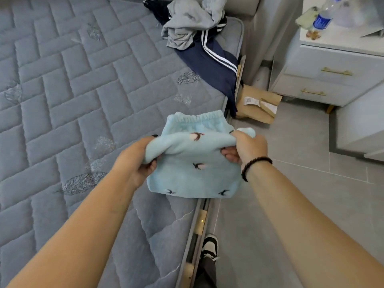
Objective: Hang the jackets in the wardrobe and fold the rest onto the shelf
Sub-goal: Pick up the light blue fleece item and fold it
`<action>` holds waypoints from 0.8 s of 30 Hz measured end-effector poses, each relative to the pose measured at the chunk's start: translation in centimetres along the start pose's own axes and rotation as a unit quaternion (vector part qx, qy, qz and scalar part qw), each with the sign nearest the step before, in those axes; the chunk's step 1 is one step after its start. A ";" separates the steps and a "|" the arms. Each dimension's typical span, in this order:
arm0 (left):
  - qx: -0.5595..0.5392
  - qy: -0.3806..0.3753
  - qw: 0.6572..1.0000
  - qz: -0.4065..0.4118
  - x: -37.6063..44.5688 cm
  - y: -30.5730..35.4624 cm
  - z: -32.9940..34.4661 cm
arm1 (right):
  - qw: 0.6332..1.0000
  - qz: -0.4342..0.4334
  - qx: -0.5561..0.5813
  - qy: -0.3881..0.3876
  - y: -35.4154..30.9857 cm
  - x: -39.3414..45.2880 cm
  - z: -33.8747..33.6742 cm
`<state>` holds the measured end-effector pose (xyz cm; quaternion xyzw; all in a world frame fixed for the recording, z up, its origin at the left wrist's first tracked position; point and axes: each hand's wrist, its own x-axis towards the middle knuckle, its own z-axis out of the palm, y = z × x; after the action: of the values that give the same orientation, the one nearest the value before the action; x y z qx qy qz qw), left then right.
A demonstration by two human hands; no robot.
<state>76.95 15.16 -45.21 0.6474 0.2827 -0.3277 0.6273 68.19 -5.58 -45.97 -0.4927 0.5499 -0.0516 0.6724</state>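
A light blue fleece garment (193,173) with small dark bird prints and an elastic waistband lies folded at the right edge of the mattress (72,96). My left hand (135,159) grips its left fold and my right hand (247,148) grips its right fold, both lifting the top layer. At the far end of the mattress lie a crumpled grey garment (187,21) and, under it, a navy garment with white stripes (212,61) that hangs over the bed's edge.
A brown paper bag (257,104) lies on the tiled floor beside the bed. A white drawer unit (324,75) with gold handles stands at the right, with a water bottle (326,13) on top. My shoe (209,245) is by the bed frame.
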 end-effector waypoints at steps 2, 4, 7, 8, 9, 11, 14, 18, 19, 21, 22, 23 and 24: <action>-0.023 -0.010 1.000 0.002 2.7 1.8 1.3 | 1.000 -0.005 -0.030 0.000 -1.7 3.6 1.9; -0.031 0.019 0.999 0.023 5.5 2.7 2.7 | 0.998 -0.004 -0.056 0.006 -2.4 7.1 3.4; -0.023 0.089 0.994 0.058 9.4 2.2 4.6 | 0.997 0.012 -0.079 0.023 -2.1 11.5 5.0; -0.007 0.093 0.993 0.072 10.2 1.7 5.1 | 0.996 0.005 -0.086 0.023 -1.8 12.5 5.3; 0.018 0.084 0.992 0.089 10.8 1.1 5.6 | 0.996 -0.009 -0.082 0.020 -1.4 13.4 5.6; 0.117 0.056 0.982 0.136 11.3 -0.1 6.1 | 0.994 -0.074 -0.079 -0.002 -0.4 13.8 5.7; 0.276 0.040 0.931 0.236 11.7 -2.3 6.6 | 0.956 -0.218 -0.184 -0.069 1.9 12.3 4.9; 0.382 0.160 0.892 0.181 12.7 -4.3 6.3 | 0.871 -0.337 -0.354 -0.058 5.8 11.6 3.8; 0.366 0.174 0.904 0.139 13.1 -4.6 6.0 | 0.867 -0.339 -0.364 -0.014 6.5 11.9 3.6; 0.313 0.154 0.933 0.086 13.8 -4.9 5.2 | 0.910 -0.263 -0.314 0.064 7.3 12.9 3.1; 0.286 0.131 0.946 0.077 14.0 -4.9 4.8 | 0.940 -0.191 -0.270 0.080 7.3 13.1 3.0; 0.266 0.107 0.955 0.071 14.0 -4.8 4.5 | 0.962 -0.125 -0.230 0.077 7.2 13.5 2.8; 0.255 0.083 0.961 0.066 14.1 -4.6 4.2 | 0.977 -0.077 -0.192 0.045 7.2 14.0 2.4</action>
<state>81.86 10.57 -59.05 0.8282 0.1976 -0.2914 0.4361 72.17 -8.99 -60.96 -0.6503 0.5399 -0.0186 0.5341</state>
